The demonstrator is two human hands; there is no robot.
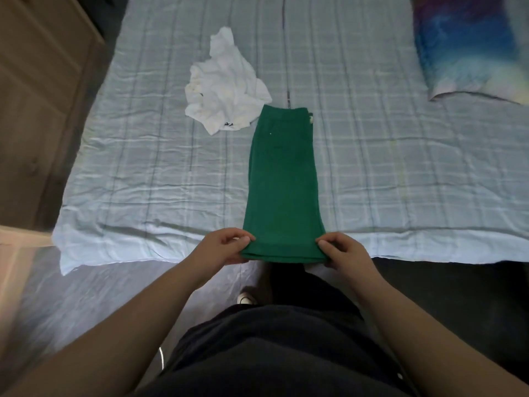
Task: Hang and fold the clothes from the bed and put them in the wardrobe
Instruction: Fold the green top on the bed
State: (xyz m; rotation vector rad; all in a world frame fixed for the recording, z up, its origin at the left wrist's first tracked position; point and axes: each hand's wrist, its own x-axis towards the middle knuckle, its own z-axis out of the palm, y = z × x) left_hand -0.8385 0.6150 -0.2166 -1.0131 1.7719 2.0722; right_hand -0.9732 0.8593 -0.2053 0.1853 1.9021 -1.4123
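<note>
Left hand (pixel 221 246) and right hand (pixel 342 252) each pinch a near corner of the green trousers (pixel 282 179). The trousers lie lengthwise on the bed (pixel 400 167).

1. Both forearms are bare and reach forward from the lower corners of the view, converging toward the centre.
2. The left hand (pixel 224 247) has its fingers curled and pinches the near left corner of the green garment (pixel 283 181).
3. The right hand (pixel 347 250) has its fingers curled and pinches the near right corner.
4. The hands are level with each other, with the garment's width between them.
5. Both wrists are roughly in line with the forearms.
</note>
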